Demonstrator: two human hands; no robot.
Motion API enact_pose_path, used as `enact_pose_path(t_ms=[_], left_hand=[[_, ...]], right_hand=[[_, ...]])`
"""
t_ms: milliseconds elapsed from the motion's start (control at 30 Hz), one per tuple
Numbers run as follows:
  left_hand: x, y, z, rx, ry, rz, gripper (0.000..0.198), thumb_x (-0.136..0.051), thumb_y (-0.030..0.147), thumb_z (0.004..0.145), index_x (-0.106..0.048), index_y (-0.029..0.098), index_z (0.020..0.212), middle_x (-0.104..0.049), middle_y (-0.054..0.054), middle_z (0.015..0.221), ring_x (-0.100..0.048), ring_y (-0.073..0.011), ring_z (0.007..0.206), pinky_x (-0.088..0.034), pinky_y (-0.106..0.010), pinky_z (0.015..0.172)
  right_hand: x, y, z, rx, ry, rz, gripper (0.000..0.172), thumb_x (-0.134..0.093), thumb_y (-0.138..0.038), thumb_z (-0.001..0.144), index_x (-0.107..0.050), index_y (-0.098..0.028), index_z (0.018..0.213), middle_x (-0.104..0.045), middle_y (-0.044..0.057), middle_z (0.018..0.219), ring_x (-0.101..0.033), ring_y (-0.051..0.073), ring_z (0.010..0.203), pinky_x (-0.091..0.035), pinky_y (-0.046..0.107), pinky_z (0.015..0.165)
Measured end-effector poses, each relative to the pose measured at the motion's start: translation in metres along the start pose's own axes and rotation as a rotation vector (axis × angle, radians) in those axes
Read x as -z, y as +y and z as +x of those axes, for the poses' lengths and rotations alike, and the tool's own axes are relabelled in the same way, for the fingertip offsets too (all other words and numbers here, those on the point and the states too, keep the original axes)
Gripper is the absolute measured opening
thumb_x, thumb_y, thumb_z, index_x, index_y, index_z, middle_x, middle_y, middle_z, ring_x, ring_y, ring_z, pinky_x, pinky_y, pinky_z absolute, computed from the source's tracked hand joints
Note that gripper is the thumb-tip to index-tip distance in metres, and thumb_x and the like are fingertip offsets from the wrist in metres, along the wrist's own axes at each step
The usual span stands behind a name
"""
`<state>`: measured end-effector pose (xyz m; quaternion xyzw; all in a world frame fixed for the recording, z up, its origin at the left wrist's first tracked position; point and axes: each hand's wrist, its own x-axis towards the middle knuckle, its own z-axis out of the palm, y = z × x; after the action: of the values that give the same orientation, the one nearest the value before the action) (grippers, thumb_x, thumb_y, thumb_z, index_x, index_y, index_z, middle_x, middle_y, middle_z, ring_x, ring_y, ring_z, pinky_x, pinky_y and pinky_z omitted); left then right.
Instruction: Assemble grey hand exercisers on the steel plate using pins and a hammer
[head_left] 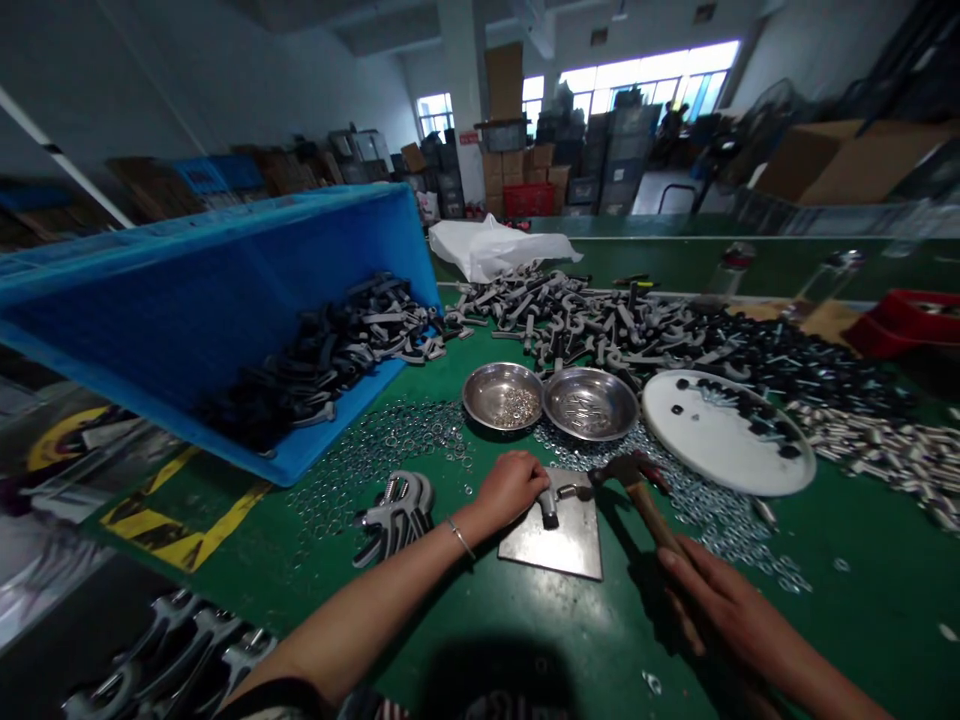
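My right hand (pixel 709 580) is closed around the wooden handle of a hammer (pixel 649 515), its dark head above the right edge of a flat steel plate (pixel 551 550). On that plate, the fingers of my left hand (pixel 514 490) pinch a small silver-and-black metal fitting (pixel 550 508). A short pin-like piece (pixel 574 492) sticks out of it toward the hammer head; whether the two touch I cannot tell. Left of my forearm lies a group of silver-and-black curved handles (pixel 397 515). Behind the plate stand two steel bowls, one with small rings (pixel 487 400), one with pins (pixel 589 435).
A tipped blue crate (pixel 360 400) with dark metal parts takes up the left. A heap of metal parts (pixel 570 315) lies behind the bowls. On the right are a white plate (pixel 705 450), silver cylinders (pixel 877 450) and a red tray (pixel 900 325). Washers (pixel 405 430) are scattered around.
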<state>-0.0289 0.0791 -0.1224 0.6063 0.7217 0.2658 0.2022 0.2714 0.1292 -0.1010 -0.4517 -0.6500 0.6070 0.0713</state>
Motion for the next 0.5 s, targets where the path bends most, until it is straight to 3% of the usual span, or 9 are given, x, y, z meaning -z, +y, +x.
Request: enact_pose_path(t_ms=[200, 267, 333, 400, 433, 500], left_hand=[[0.008, 0.006, 0.000, -0.191, -0.039, 0.176, 0.015, -0.057, 0.024, 0.092, -0.067, 0.015, 0.086, -0.065, -0.011, 0.092, -0.058, -0.0254, 0.098, -0.040, -0.038, 0.091], [0.010, 0.008, -0.004, -0.249, -0.055, 0.262, 0.020, -0.061, 0.033, 0.091, -0.066, 0.015, 0.095, -0.064, -0.013, 0.100, -0.057, -0.0285, 0.103, -0.040, -0.042, 0.094], [0.007, 0.010, -0.011, -0.190, -0.035, 0.262, 0.056, -0.073, 0.051, 0.078, -0.059, 0.014, 0.118, -0.061, -0.017, 0.115, -0.054, -0.0343, 0.110, -0.039, -0.048, 0.096], [0.001, 0.011, -0.020, -0.080, -0.004, 0.189, 0.098, -0.082, 0.059, 0.064, -0.041, 0.013, 0.140, -0.054, -0.021, 0.130, -0.049, -0.0396, 0.119, -0.037, -0.054, 0.100], [-0.003, 0.011, -0.024, -0.036, 0.002, 0.143, 0.108, -0.083, 0.056, 0.062, -0.032, 0.013, 0.146, -0.051, -0.023, 0.134, -0.047, -0.0405, 0.123, -0.035, -0.055, 0.102], [-0.010, 0.010, -0.029, 0.013, -0.003, 0.060, 0.109, -0.084, 0.043, 0.066, -0.022, 0.012, 0.151, -0.050, -0.024, 0.136, -0.046, -0.0397, 0.127, -0.032, -0.056, 0.106]], right_hand=[[0.004, -0.011, 0.006, 0.196, 0.009, -0.403, 0.037, -0.046, -0.056, 0.093, -0.062, -0.023, 0.095, -0.069, 0.005, 0.079, -0.065, 0.023, 0.072, -0.050, 0.033, 0.068], [0.001, -0.022, 0.006, 0.210, 0.020, -0.464, 0.038, -0.043, -0.057, 0.094, -0.061, -0.023, 0.096, -0.069, 0.005, 0.080, -0.065, 0.024, 0.071, -0.049, 0.034, 0.068], [-0.005, -0.034, 0.003, 0.226, 0.037, -0.486, 0.039, -0.039, -0.057, 0.096, -0.060, -0.025, 0.099, -0.069, 0.005, 0.080, -0.065, 0.024, 0.071, -0.048, 0.033, 0.068], [-0.011, -0.045, 0.003, 0.263, 0.072, -0.496, 0.039, -0.035, -0.057, 0.098, -0.058, -0.026, 0.103, -0.068, 0.005, 0.082, -0.065, 0.024, 0.074, -0.047, 0.033, 0.070], [-0.014, -0.048, 0.004, 0.284, 0.091, -0.514, 0.038, -0.034, -0.056, 0.098, -0.057, -0.026, 0.103, -0.068, 0.005, 0.083, -0.065, 0.024, 0.075, -0.047, 0.033, 0.070], [-0.018, -0.050, 0.013, 0.288, 0.107, -0.580, 0.037, -0.036, -0.056, 0.097, -0.056, -0.025, 0.096, -0.067, 0.006, 0.079, -0.065, 0.025, 0.072, -0.046, 0.035, 0.069]])
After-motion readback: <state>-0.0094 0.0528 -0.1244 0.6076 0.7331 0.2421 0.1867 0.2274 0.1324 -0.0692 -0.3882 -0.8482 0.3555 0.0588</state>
